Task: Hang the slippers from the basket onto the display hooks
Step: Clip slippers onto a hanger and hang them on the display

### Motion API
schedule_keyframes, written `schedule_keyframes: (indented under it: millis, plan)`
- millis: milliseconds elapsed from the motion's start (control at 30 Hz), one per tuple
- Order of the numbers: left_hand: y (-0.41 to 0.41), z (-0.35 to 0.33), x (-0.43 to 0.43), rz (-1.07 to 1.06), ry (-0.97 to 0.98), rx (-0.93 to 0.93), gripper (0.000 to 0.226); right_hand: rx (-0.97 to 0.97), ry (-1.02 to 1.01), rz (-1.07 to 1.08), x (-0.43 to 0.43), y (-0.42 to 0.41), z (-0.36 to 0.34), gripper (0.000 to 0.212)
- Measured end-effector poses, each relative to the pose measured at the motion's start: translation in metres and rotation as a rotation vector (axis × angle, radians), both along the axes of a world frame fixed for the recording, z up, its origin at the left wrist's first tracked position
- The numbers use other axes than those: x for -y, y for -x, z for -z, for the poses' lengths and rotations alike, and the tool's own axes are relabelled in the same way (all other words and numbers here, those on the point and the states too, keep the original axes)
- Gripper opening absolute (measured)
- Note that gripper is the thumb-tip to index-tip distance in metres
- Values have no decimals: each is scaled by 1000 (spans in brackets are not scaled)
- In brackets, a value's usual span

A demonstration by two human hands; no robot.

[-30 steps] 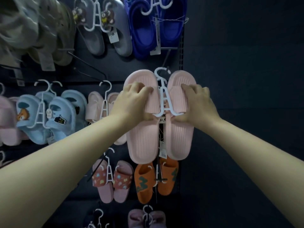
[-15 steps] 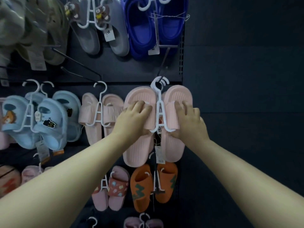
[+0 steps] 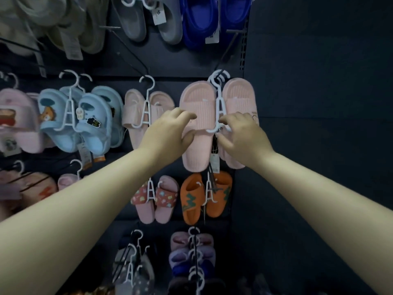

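Note:
A pair of pale pink slippers (image 3: 198, 124) on a white plastic hanger (image 3: 220, 107) hangs against the dark display panel. The hanger's top loop sits over a black display hook (image 3: 221, 71). My left hand (image 3: 168, 130) is at the left slipper's outer edge, with its fingers loosely curled and its fingertips and thumb just touching the strap. My right hand (image 3: 241, 135) is in front of the right slipper, below the hanger's foot. Its fingers are loosely bent and grip nothing. No basket is in view.
Other pairs hang all around: light pink ones (image 3: 146, 116) and blue clogs (image 3: 85, 116) to the left, orange slippers (image 3: 204, 196) and patterned pink ones (image 3: 155, 199) below, grey (image 3: 148, 20) and dark blue (image 3: 204, 20) above. A bare dark panel (image 3: 319, 124) fills the right side.
The pink pair has moved down and its hanger loop now sits on the hook. Both hands have slid down off the straps and loosened their hold.

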State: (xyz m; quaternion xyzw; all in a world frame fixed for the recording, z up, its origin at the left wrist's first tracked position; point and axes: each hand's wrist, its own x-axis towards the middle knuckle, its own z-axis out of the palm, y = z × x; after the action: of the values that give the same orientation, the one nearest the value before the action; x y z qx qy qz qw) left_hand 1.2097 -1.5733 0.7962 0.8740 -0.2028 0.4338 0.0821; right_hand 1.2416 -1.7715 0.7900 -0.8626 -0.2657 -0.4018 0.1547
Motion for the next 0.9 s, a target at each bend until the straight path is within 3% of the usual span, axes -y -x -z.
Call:
schedule_keyframes:
  millis: [333, 633, 900]
  plan:
    - [97, 40, -40, 90, -2, -102, 25, -81, 24, 6, -59, 120, 44, 30]
    - [183, 112, -84, 75, 23, -325, 28, -283, 30, 40, -107, 205, 122, 24]
    - [212, 197, -95, 108, 55, -516, 22, -540, 72, 43, -112, 241, 219, 20]
